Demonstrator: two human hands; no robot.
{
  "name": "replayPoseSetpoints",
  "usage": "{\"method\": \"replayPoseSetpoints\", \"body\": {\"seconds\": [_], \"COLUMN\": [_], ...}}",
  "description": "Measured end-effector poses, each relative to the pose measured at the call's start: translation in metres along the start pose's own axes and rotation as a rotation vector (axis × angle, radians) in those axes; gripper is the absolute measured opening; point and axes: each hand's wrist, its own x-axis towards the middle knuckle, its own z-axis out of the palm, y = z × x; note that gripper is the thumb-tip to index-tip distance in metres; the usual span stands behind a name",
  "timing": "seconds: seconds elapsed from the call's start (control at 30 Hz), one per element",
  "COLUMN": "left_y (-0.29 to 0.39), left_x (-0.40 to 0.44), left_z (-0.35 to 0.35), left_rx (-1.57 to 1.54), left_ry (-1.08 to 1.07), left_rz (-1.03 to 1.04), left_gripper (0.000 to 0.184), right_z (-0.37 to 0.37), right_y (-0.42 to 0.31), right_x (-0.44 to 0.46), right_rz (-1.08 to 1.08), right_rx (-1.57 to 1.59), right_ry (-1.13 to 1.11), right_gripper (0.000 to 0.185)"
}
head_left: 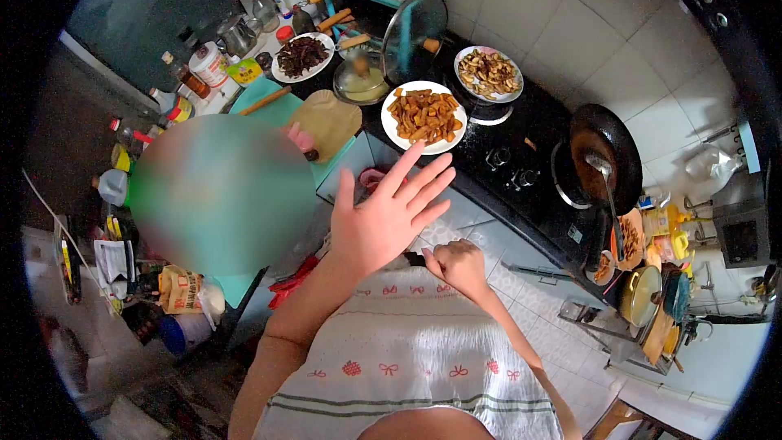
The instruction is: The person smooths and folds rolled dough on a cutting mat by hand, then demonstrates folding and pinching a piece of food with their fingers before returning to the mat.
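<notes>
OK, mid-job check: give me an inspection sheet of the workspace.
Surface: black countertop holds plated food and a wok with a spatula inside.
Job's things: white plate of browned food pieces, nearest the left hand; contact unclear.
Clutter: jars and bottles crowd the far left.
Hands: left open, palm towards the camera, nothing in it; right hand curled closed, no held object visible.
Cables: nothing seen for certain; a thin pale strand at far left is unidentifiable.
Surroundings: tiled wall behind; a blurred patch hides the area left of the hands.
</notes>
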Motion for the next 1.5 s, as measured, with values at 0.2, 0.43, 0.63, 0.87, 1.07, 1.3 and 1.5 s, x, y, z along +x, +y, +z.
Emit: {"method": "replayPoseSetpoints", "body": {"seconds": [0.2, 0.43, 0.63, 0.87, 1.07, 1.3, 1.5], "left_y": [-0.002, -0.006, -0.007, -0.008, -0.006, -0.007, -0.004], "left_x": [0.022, 0.036, 0.045, 0.055, 0.061, 0.031, 0.017], "left_z": [0.003, 0.006, 0.007, 0.014, 0.023, -0.010, -0.040], "left_rx": [-0.002, 0.001, 0.006, -0.011, -0.069, 0.980, 0.975], "left_ry": [-0.073, -0.140, -0.161, -0.209, -0.183, -0.029, 0.264], "left_rz": [0.013, -0.015, -0.031, -0.034, -0.035, 0.028, 0.105], "left_gripper": [0.082, 0.084, 0.086, 0.086, 0.085, 0.028, 0.007], "right_z": [-0.030, -0.047, -0.029, -0.030, -0.024, -0.043, -0.048], "right_y": [-0.005, -0.041, -0.041, -0.033, -0.023, -0.015, -0.012], "right_x": [0.027, 0.057, 0.051, 0.046, 0.041, 0.049, 0.057], "right_rz": [0.015, -0.220, -0.140, -0.229, -0.136, -0.075, 0.117], "right_rx": [0.065, -0.151, -0.083, -0.058, 0.086, 0.093, 0.560], "right_ry": [0.291, 0.555, 0.481, 0.561, 0.688, 0.678, 0.538], "right_gripper": [0.022, 0.035, 0.040, 0.036, 0.032, 0.030, 0.008]}}
